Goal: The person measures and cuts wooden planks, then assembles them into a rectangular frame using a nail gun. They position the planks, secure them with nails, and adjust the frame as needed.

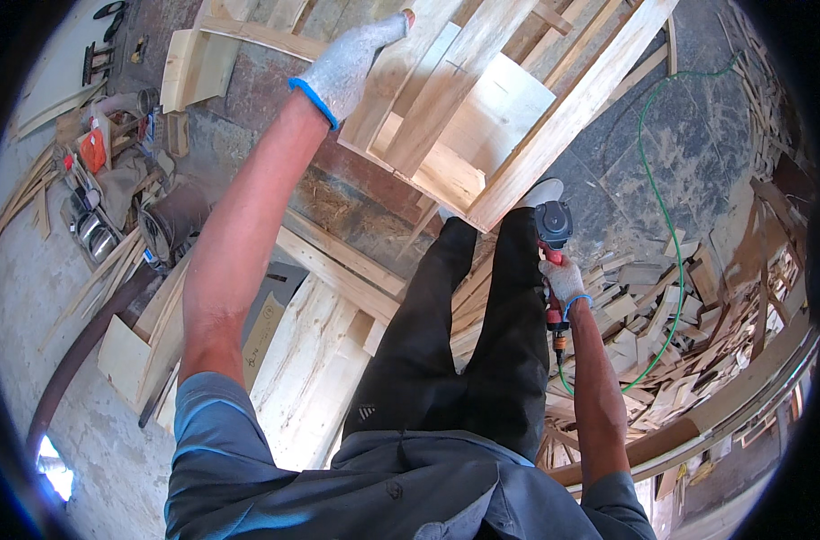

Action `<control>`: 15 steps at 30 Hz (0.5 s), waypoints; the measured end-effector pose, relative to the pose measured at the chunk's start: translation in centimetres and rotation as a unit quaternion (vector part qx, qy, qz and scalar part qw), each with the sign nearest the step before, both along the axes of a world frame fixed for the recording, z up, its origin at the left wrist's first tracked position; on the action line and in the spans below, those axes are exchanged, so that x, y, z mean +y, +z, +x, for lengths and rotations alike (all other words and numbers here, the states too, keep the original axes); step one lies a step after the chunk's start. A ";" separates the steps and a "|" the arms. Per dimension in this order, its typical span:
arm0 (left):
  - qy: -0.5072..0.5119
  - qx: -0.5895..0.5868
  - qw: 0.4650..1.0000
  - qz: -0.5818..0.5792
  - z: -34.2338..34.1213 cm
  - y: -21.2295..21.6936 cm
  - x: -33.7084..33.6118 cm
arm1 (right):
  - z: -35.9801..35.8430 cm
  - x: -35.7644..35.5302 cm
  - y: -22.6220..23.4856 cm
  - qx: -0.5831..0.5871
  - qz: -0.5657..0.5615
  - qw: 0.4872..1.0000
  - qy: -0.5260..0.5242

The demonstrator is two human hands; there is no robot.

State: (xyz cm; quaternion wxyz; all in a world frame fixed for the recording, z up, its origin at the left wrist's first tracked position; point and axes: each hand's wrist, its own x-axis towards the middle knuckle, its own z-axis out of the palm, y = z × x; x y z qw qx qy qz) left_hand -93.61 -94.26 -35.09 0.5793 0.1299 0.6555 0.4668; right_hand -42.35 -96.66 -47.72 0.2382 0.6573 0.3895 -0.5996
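My left hand [360,63], in a pale glove with a blue cuff, reaches up to the left edge of a wooden frame [518,171]. It rests at a plank [455,94] there, its fingers stretched out; their undersides are hidden. The frame is built of long pale boards with gaps between them, and a lighter panel [500,112] shows inside. Down by my right leg, my gloved right hand [565,279] is closed round the handle of a red and dark grey air nail gun [554,225]. A green air hose [666,216] runs from its lower end.
Wood offcuts [644,315] lie heaped to the right, with a curved wooden edge [725,414] beyond them. Boards [338,270] and a pale wooden panel [293,360] lie left of my legs. Farther left are a thick dark hose [95,342], scrap strips and an orange item [93,150].
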 end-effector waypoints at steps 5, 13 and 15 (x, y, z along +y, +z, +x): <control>0.017 -0.021 1.000 -0.008 0.0 0.5 0.3 | -0.4 0.1 0.3 -0.005 -0.013 1.000 -0.014; -0.025 0.011 1.000 -0.004 -0.6 -0.2 0.0 | 0.3 0.0 -0.2 0.014 -0.007 1.000 -0.026; -0.028 0.028 0.999 0.004 -0.7 -0.5 -0.2 | 0.4 0.0 -0.3 0.012 -0.011 1.000 -0.025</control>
